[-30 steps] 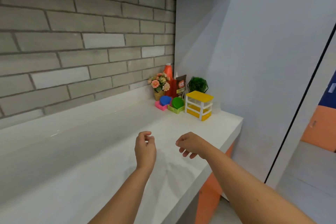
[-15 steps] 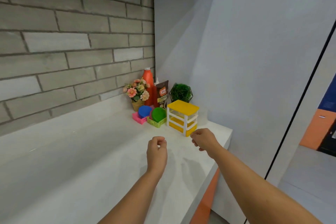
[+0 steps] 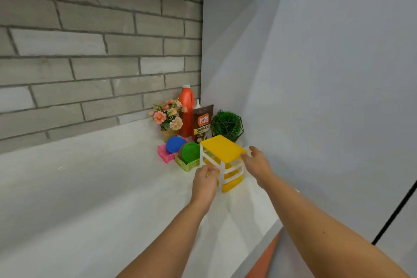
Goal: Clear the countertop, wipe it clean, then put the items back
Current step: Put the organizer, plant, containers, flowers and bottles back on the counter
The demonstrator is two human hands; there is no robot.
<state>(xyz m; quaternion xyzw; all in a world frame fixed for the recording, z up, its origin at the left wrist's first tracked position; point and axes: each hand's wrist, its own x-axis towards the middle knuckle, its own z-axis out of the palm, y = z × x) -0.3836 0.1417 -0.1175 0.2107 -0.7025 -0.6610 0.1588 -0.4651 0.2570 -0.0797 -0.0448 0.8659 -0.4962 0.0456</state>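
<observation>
A small drawer unit point(image 3: 222, 148) with a yellow top, white frame and yellow drawers stands on the white countertop point(image 3: 101, 198) near the corner. My left hand point(image 3: 204, 181) curls its fingers around the unit's front-left post. My right hand point(image 3: 257, 162) clasps the right edge of the yellow top, thumb in front and fingers behind. The unit rests on the counter.
Behind the unit stand a flower pot point(image 3: 168, 119), an orange bottle point(image 3: 186, 108), a brown granules pouch point(image 3: 203, 123) and a green plant ball point(image 3: 226, 125). A pink basket with a blue lid point(image 3: 174, 144) and a green basket with a green lid point(image 3: 189, 153) sit to its left. The counter edge point(image 3: 261, 246) runs at the right.
The view has come closer to the corner. Both hands moved forward from mid-counter to the drawer unit and took hold of its sides.
</observation>
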